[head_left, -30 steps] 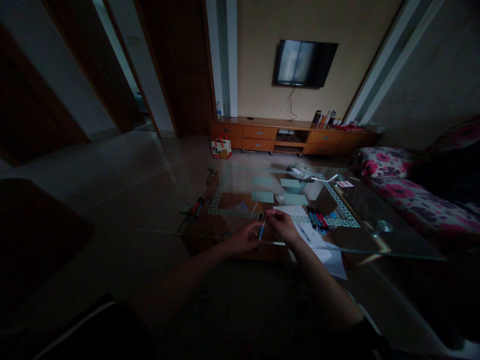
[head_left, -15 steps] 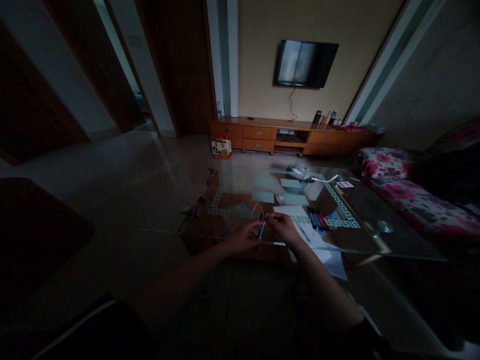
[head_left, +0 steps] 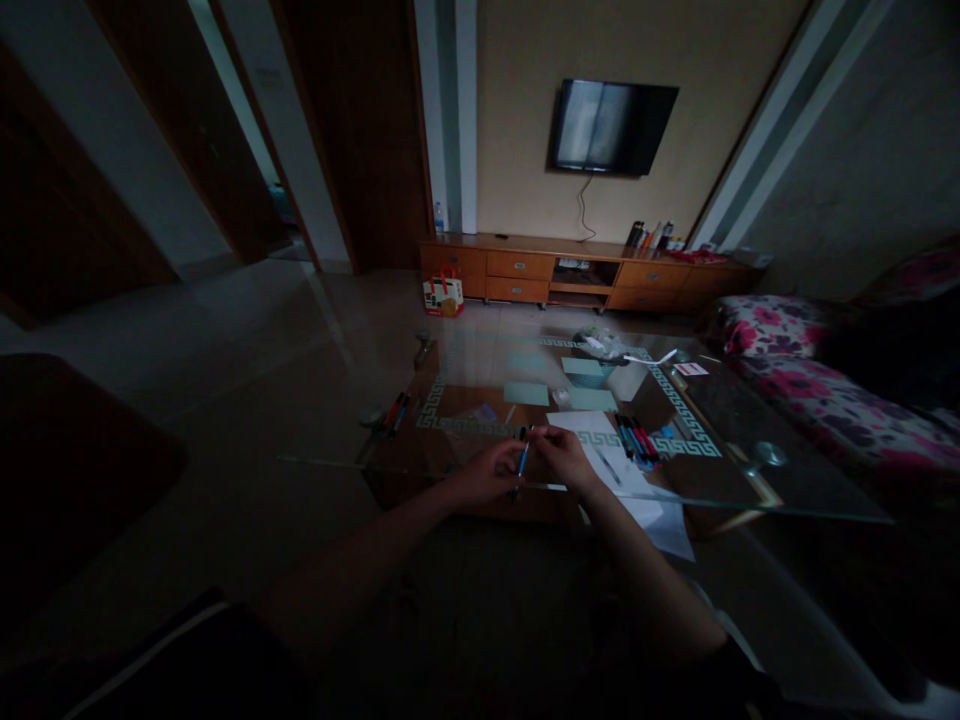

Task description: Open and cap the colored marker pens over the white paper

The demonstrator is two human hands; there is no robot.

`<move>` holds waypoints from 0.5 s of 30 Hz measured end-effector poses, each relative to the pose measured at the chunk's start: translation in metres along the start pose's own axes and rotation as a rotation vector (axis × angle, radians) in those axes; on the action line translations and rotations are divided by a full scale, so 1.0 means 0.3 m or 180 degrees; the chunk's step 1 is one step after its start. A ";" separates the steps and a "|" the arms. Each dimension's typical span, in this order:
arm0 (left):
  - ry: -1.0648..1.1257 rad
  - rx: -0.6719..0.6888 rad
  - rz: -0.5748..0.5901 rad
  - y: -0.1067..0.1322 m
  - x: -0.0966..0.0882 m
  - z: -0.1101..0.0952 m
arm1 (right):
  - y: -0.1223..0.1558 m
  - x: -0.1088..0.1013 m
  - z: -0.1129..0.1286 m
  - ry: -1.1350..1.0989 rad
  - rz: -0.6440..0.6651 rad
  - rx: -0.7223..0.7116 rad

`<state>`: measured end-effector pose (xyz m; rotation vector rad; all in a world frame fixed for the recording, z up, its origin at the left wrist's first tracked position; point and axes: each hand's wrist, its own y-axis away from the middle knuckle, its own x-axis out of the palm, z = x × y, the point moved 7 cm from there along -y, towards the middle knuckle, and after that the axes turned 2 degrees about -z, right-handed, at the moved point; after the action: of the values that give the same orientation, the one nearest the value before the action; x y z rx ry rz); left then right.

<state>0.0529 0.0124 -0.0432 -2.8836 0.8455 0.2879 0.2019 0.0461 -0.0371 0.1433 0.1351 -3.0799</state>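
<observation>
Above the near edge of the glass table [head_left: 480, 445], my left hand [head_left: 487, 474] is closed round a blue pen [head_left: 522, 461], which stands nearly upright, tilted a little to the right. My right hand [head_left: 564, 458] pinches at the pen's upper end, its fingertips close to those of my left. Dim light hides the exact grip and whether a cap is there. Below my right forearm lie white paper sheets [head_left: 634, 486] with a thin pen [head_left: 609, 467] on them. Several black, red and blue pens [head_left: 637, 440] lie side by side to the right.
More pens [head_left: 394, 415] lie at the table's left side. A clear plastic bag [head_left: 600, 343] and a small card [head_left: 691, 369] are farther back. Beyond stand a low wooden cabinet [head_left: 517, 265] and a gift box [head_left: 444, 296]. A flowered sofa [head_left: 817, 400] is at the right.
The fingers of my left hand have shifted slightly on the pen, and more of its blue barrel shows. My right hand stays at the upper end.
</observation>
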 end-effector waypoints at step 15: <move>-0.0137 -0.0191 -0.0309 -0.003 -0.043 0.009 | -0.005 -0.118 0.037 0.0968 -0.0804 -0.0257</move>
<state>0.0425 0.0204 -0.0431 -2.9508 0.6992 0.3697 0.2361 0.0484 -0.0225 0.6379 0.3127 -3.2711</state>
